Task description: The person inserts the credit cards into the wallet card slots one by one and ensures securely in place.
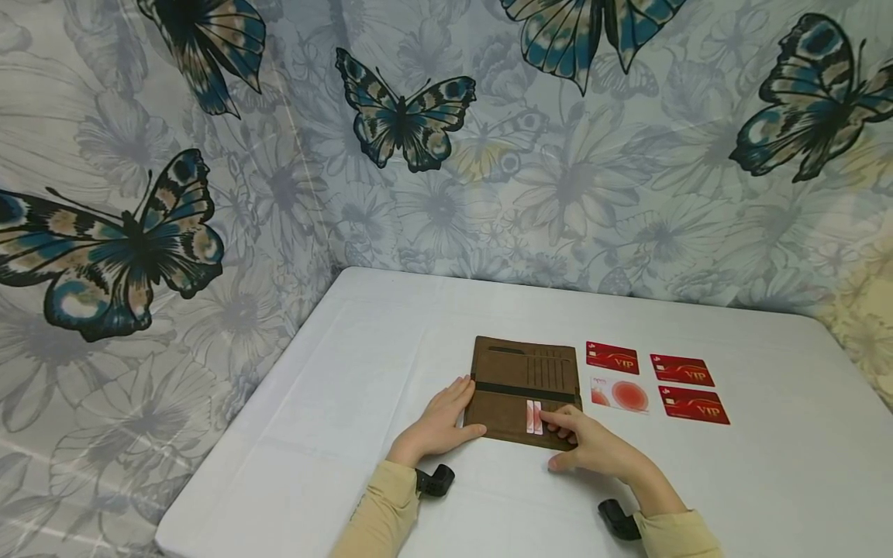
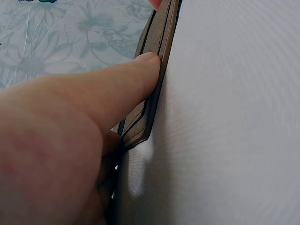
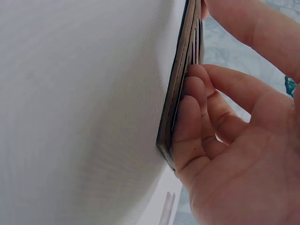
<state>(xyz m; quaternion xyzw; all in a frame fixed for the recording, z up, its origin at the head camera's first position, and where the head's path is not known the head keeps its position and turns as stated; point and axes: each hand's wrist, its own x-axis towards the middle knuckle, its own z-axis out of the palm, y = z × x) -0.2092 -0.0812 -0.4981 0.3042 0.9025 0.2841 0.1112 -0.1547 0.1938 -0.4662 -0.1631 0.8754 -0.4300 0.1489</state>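
A brown wallet (image 1: 505,364) lies unfolded on the table, with two pale pink-and-white card strips (image 1: 530,417) showing from its lower half. My left hand (image 1: 437,422) rests at its left side, fingers along the edge; the left wrist view has the thumb (image 2: 150,70) pressing the wallet's surface (image 2: 161,35). With bent fingers, my right hand (image 1: 593,443) touches the lower right part beside the strips. The right wrist view shows several fingertips (image 3: 190,110) against the wallet (image 3: 176,89), the thumb held away from them. Whether they touch a card is unclear.
Right of the wallet lie red VIP cards (image 1: 612,358) (image 1: 682,370) (image 1: 694,404) and a pale card with a red circle (image 1: 630,397). They rest on a white-covered table (image 1: 363,349), backed by butterfly-patterned cloth (image 1: 432,225).
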